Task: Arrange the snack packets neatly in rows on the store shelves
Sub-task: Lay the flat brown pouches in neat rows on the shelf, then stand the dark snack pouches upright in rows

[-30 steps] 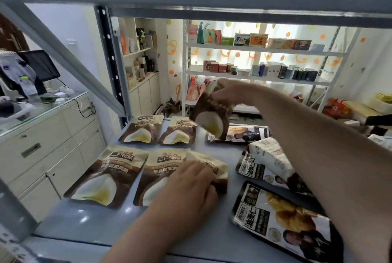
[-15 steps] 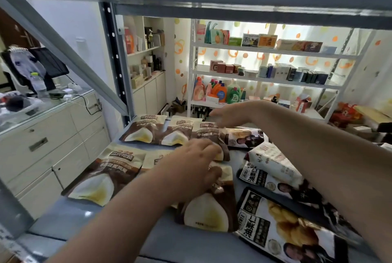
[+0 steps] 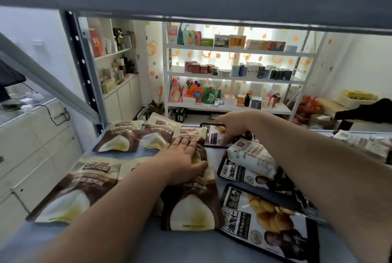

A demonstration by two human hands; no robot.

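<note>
- On the shelf (image 3: 131, 248), front to back, what do you list?
- Item: brown packets (image 3: 78, 188), flat glossy pouches. There are three in the back row and more in front, one largely hidden under a forearm. Item: black packet (image 3: 213, 135), back row, just right of the brown ones. Sundry: a white bag (image 3: 252, 156) and further black pouches lying loose on the right, not yet in rows.
- Handling?
- Light, soft and slippery, I judge. They should slide easily on the board and crease if squeezed mid-face. Better taken by a sealed edge, or pushed with a flat palm.
- Left hand?
- Left hand (image 3: 184, 160): fingers straight and spread, holding nothing. The palm presses the top of the front brown packet (image 3: 191, 209) and the fingertips touch the back one. That front pouch lies under the hand, its lower half towards the person.
- Right hand?
- Right hand (image 3: 231, 129): fingers curled over the black packet's far edge, thumb on its near face. It appears to grip it. The pouch sticks out to the hand's left, beside the third brown one.
</note>
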